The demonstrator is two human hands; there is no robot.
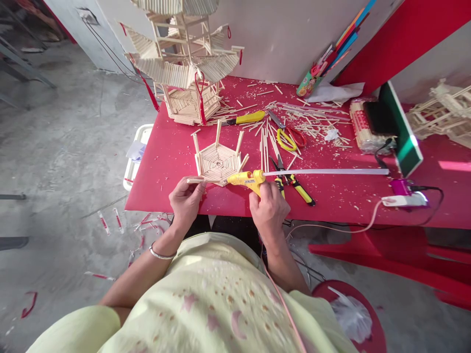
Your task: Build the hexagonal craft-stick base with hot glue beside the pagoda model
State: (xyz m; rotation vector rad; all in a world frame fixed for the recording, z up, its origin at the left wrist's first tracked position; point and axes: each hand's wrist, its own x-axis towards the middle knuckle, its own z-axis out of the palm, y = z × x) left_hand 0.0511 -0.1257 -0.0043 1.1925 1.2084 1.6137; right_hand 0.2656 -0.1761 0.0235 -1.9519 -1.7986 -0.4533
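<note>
My left hand [187, 200] pinches a short bundle of wooden sticks [196, 180] at the near left corner of a hexagonal stick base [220, 163]. Several upright stick posts [218, 131] rise from the corners of that base. A yellow hot glue gun [247, 180] is gripped in my right hand [270, 205], its nozzle pointing left at the near edge of the base. Out of its back runs a long clear glue stick [327, 171]. Whether the nozzle touches the sticks I cannot tell.
A tiered stick pagoda [191, 63] with red tassels stands at the back left. Beyond the gun lie pliers [300, 189], scissors [287, 139], a yellow utility knife [250, 117] and loose sticks [270, 144]. A power strip [403, 200] sits at the right on the red table [154, 191].
</note>
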